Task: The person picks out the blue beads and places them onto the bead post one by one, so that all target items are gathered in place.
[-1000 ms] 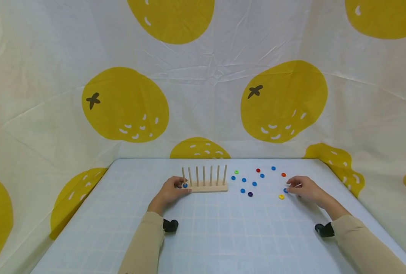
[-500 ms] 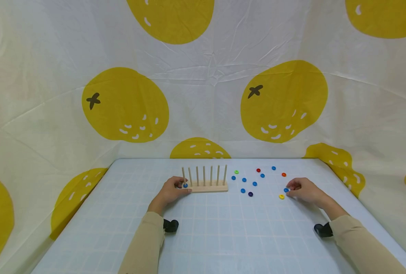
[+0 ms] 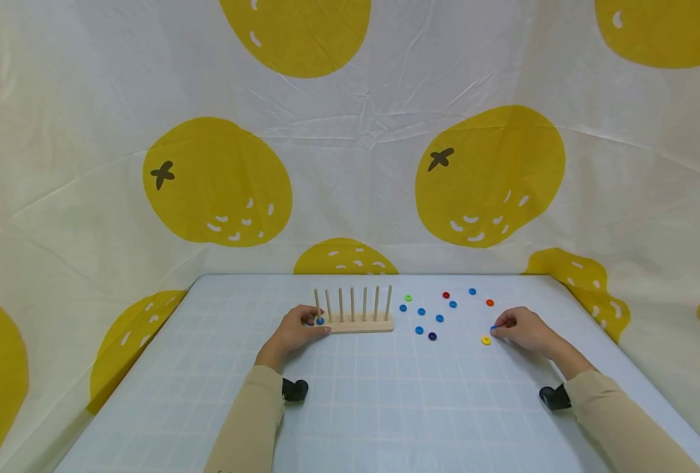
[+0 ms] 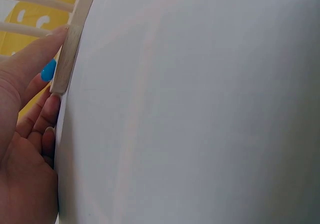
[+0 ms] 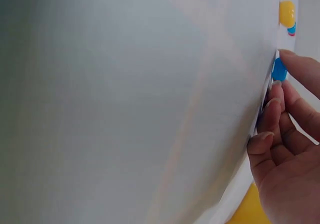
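Note:
A wooden peg rack (image 3: 363, 326) with several upright pegs stands mid-table. My left hand (image 3: 293, 330) grips its left end, the thumb along the front of the base. On the leftmost peg a blue ring (image 3: 320, 321) sits low, near the base; it shows bright blue in the left wrist view. Off to the right, my right hand (image 3: 523, 330) pinches another blue ring (image 5: 279, 70) between thumb and fingertips, right at the tabletop. A yellow ring (image 3: 486, 341) lies just in front of those fingertips.
Several blue rings (image 3: 439, 318) are scattered between the rack and my right hand. Among them lie a dark purple ring (image 3: 432, 336), a green ring (image 3: 408, 298), a red ring (image 3: 446, 295) and an orange ring (image 3: 490, 303). A patterned cloth (image 3: 350, 164) hangs behind the table.
The right fingers have closed around the blue ring, now mostly covered by them. The left hand and rack have stayed in place.

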`<action>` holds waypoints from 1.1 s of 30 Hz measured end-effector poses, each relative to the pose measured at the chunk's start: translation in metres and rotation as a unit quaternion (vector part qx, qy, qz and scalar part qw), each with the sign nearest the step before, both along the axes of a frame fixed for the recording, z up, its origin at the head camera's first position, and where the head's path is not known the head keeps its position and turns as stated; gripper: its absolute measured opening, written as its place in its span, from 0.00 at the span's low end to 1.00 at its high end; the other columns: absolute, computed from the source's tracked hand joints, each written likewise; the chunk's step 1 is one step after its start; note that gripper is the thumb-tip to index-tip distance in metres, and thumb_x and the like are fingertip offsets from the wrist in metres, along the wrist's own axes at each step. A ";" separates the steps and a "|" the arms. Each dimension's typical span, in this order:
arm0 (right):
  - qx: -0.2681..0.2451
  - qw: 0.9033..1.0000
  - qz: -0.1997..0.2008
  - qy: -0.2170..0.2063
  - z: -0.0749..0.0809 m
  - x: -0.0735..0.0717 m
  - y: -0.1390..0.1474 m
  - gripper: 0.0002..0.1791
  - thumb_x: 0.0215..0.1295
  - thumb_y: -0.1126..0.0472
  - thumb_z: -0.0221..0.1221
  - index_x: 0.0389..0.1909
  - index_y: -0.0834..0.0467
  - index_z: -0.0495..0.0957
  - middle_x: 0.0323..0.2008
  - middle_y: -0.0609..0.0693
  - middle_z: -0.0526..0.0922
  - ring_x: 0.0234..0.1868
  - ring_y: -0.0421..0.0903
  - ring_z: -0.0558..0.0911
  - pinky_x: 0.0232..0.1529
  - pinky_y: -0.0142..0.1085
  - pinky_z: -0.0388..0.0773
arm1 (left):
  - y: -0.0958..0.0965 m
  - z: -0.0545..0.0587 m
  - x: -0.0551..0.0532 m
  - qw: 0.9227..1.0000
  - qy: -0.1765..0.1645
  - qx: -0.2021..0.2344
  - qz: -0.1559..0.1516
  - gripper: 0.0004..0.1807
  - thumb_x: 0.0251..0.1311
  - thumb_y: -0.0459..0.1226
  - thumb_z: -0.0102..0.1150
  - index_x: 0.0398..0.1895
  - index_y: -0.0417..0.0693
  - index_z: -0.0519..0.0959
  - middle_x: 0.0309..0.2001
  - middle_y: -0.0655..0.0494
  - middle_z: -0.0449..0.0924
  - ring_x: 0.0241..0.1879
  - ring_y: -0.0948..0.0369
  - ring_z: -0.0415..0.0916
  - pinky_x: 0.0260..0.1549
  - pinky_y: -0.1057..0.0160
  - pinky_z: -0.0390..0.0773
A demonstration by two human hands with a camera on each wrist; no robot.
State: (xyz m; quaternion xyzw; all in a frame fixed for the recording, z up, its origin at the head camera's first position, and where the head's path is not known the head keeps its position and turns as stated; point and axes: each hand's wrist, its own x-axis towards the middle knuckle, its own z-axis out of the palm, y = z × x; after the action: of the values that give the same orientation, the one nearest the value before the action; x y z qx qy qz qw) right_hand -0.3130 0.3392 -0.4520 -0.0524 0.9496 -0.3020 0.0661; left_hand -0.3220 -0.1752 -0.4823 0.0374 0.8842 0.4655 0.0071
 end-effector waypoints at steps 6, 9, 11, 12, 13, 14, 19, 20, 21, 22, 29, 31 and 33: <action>0.008 1.000 0.005 0.007 0.005 0.002 -0.003 0.12 0.69 0.58 0.66 0.42 0.64 0.81 0.35 0.53 0.80 0.39 0.51 0.74 0.42 0.42 0.75 | 0.000 0.001 0.001 1.000 0.002 0.001 -0.002 0.23 0.56 0.42 0.77 0.54 0.46 0.83 0.42 0.50 0.75 0.43 0.55 0.69 0.44 0.55 0.69; 0.007 1.000 0.009 0.008 0.009 0.002 -0.005 0.13 0.69 0.57 0.65 0.42 0.64 0.81 0.35 0.53 0.80 0.39 0.52 0.75 0.41 0.41 0.75 | 0.000 0.002 0.001 1.000 0.001 0.002 -0.002 0.23 0.56 0.42 0.77 0.54 0.46 0.83 0.43 0.50 0.75 0.43 0.55 0.69 0.45 0.54 0.69; 0.008 1.000 0.010 0.012 0.012 0.002 -0.007 0.12 0.69 0.57 0.65 0.43 0.64 0.81 0.35 0.53 0.80 0.39 0.51 0.75 0.42 0.40 0.76 | 0.001 0.003 0.001 1.000 0.000 0.003 -0.003 0.23 0.56 0.42 0.77 0.54 0.46 0.83 0.43 0.50 0.75 0.43 0.54 0.69 0.45 0.54 0.69; 0.009 1.000 0.010 0.015 0.013 0.001 -0.008 0.12 0.69 0.57 0.65 0.43 0.63 0.81 0.35 0.53 0.80 0.39 0.51 0.75 0.42 0.40 0.76 | 0.001 0.003 0.001 1.000 0.000 0.002 -0.003 0.23 0.56 0.42 0.77 0.54 0.46 0.83 0.43 0.50 0.75 0.43 0.54 0.69 0.45 0.54 0.69; 0.010 1.000 0.013 0.020 0.014 0.001 -0.009 0.12 0.70 0.57 0.65 0.43 0.63 0.81 0.35 0.52 0.80 0.39 0.51 0.75 0.42 0.40 0.76 | 0.001 0.003 0.001 1.000 0.000 0.002 -0.003 0.23 0.56 0.42 0.77 0.54 0.46 0.83 0.43 0.50 0.75 0.43 0.54 0.69 0.45 0.54 0.69; 0.009 0.999 0.017 0.027 0.015 0.001 -0.011 0.12 0.70 0.58 0.65 0.44 0.64 0.81 0.35 0.52 0.80 0.39 0.51 0.75 0.42 0.40 0.76 | 0.001 0.003 0.000 1.000 0.000 0.002 -0.003 0.23 0.56 0.42 0.77 0.54 0.46 0.83 0.43 0.50 0.75 0.43 0.54 0.69 0.45 0.54 0.69; 0.002 0.997 0.038 0.065 0.018 -0.001 -0.020 0.12 0.69 0.58 0.65 0.45 0.64 0.82 0.36 0.51 0.82 0.38 0.49 0.76 0.41 0.37 0.77 | 0.000 0.001 0.000 1.000 0.001 0.000 -0.004 0.23 0.56 0.43 0.77 0.54 0.46 0.83 0.43 0.50 0.75 0.43 0.55 0.69 0.45 0.54 0.69; -0.003 0.996 0.043 0.073 0.019 -0.001 -0.022 0.12 0.69 0.59 0.66 0.45 0.64 0.82 0.36 0.51 0.82 0.38 0.49 0.76 0.40 0.36 0.77 | 0.000 0.001 0.000 1.000 0.001 0.001 -0.004 0.23 0.56 0.43 0.77 0.54 0.46 0.83 0.43 0.50 0.75 0.43 0.55 0.69 0.45 0.54 0.69; -0.007 0.996 0.048 0.080 0.020 -0.001 -0.024 0.12 0.69 0.59 0.66 0.45 0.64 0.82 0.36 0.51 0.83 0.38 0.49 0.76 0.40 0.34 0.77 | 0.000 0.001 0.000 1.000 0.002 0.001 -0.004 0.23 0.56 0.43 0.77 0.54 0.46 0.83 0.43 0.50 0.75 0.43 0.55 0.69 0.45 0.54 0.69; -0.012 0.995 0.051 0.086 0.021 -0.001 -0.027 0.11 0.69 0.60 0.66 0.44 0.64 0.82 0.36 0.50 0.83 0.38 0.48 0.77 0.39 0.33 0.78 | 0.000 0.001 0.000 1.000 0.002 0.001 -0.004 0.23 0.56 0.43 0.77 0.54 0.46 0.83 0.43 0.50 0.75 0.43 0.55 0.69 0.45 0.54 0.69; -0.041 0.989 0.063 0.124 0.026 0.002 -0.048 0.10 0.69 0.61 0.66 0.45 0.64 0.83 0.36 0.50 0.84 0.37 0.48 0.79 0.38 0.29 0.78 | -0.002 -0.001 -0.001 1.000 -0.002 0.002 -0.002 0.23 0.56 0.42 0.77 0.54 0.47 0.83 0.43 0.51 0.75 0.43 0.54 0.69 0.45 0.55 0.69; -0.046 0.988 0.067 0.132 0.028 0.003 -0.056 0.11 0.69 0.62 0.66 0.45 0.65 0.82 0.37 0.51 0.84 0.38 0.48 0.79 0.38 0.29 0.78 | -0.002 -0.002 -0.001 1.000 -0.002 0.001 0.000 0.23 0.56 0.42 0.77 0.53 0.47 0.83 0.43 0.51 0.74 0.44 0.54 0.69 0.45 0.55 0.69; -0.049 0.987 0.068 0.135 0.030 0.003 -0.063 0.11 0.68 0.62 0.66 0.46 0.65 0.82 0.37 0.50 0.84 0.38 0.48 0.79 0.39 0.29 0.79 | -0.002 -0.002 -0.001 1.000 0.000 0.001 0.001 0.22 0.56 0.42 0.77 0.53 0.47 0.83 0.42 0.51 0.74 0.43 0.54 0.69 0.44 0.55 0.68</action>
State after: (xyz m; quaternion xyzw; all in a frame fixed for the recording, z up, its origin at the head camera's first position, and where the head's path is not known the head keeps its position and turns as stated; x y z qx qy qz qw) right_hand -0.3099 0.2760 -0.4223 -0.1601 0.9282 -0.3328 -0.0455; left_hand -0.3233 -0.1772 -0.4840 0.0368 0.8840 0.4661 0.0065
